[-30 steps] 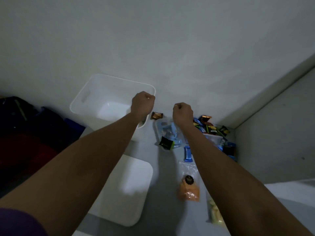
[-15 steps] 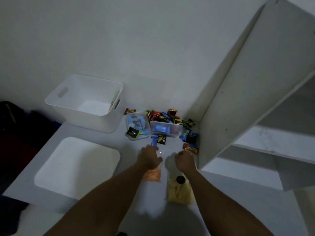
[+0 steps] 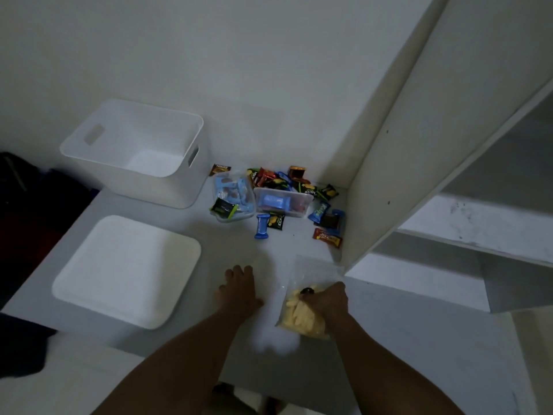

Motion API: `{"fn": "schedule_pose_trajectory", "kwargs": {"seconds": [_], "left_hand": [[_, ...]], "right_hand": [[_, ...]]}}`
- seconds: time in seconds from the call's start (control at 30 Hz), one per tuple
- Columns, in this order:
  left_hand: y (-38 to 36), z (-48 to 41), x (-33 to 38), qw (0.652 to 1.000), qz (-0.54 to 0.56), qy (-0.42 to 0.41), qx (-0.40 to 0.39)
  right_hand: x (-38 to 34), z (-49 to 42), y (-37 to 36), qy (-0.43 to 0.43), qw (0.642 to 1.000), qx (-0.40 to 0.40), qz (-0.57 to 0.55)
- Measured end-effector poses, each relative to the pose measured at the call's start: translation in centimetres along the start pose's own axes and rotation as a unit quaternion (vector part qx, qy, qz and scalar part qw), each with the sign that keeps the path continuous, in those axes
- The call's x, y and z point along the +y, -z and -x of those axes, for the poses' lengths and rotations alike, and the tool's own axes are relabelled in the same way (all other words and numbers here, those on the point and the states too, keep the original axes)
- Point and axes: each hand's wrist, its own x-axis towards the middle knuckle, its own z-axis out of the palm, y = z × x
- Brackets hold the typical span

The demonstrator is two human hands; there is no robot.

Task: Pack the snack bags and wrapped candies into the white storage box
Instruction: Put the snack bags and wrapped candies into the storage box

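Lifting by the neck suits this light, crushable clear plastic bag of yellow snacks (image 3: pixel 299 316) — your right hand (image 3: pixel 329 301) has its grip clamped there; left hand (image 3: pixel 238 290) lies splayed.

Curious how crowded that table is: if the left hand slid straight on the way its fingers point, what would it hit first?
Probably the blue wrapped candy, past some bare table; the left hand gives only a rough heading.

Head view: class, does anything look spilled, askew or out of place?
Yes. Wrapped candies lie strewn loosely on the table around two clear containers, beside the shelf panel, while the white storage box stands empty. The right hand grips a yellow snack bag.
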Motion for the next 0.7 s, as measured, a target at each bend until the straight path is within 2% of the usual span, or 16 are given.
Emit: {"fn": "schedule_pose_trajectory", "kwargs": {"seconds": [0.13,0.23,0.3,0.37,0.47,0.53,0.63,0.7], "left_hand": [[0.0,0.4,-0.7,0.998,-0.06,-0.036,-0.002],[0.1,0.4,-1.3,0.998,-0.042,-0.044,-0.004],[0.6,0.3,-1.3,0.999,0.025,-0.024,0.028],[1.8,0.2,-1.1,0.985,0.147,0.026,0.085],[4.8,0.0,-0.4,0.924,0.343,0.1,0.138],[7.4,-0.2,0.0,0.876,0.436,0.12,0.167],[11.9,0.1,0.0,0.799,0.56,0.108,0.194],[14.9,-0.2,-0.6,0.779,0.585,0.089,0.207]], "right_hand": [[-1.0,-0.2,0.6,0.031,0.998,-0.036,-0.031],[-2.4,0.5,1.4,0.081,0.994,-0.048,-0.052],[-3.6,0.9,1.8,0.122,0.989,-0.039,-0.074],[-5.2,1.2,2.2,0.161,0.982,-0.021,-0.101],[-8.2,1.7,2.7,0.202,0.971,-0.006,-0.131],[-10.9,2.1,2.7,0.217,0.965,-0.008,-0.147],[-15.8,3.1,2.1,0.244,0.95,0.012,-0.193],[-19.6,4.5,1.8,0.263,0.937,0.02,-0.228]]}}
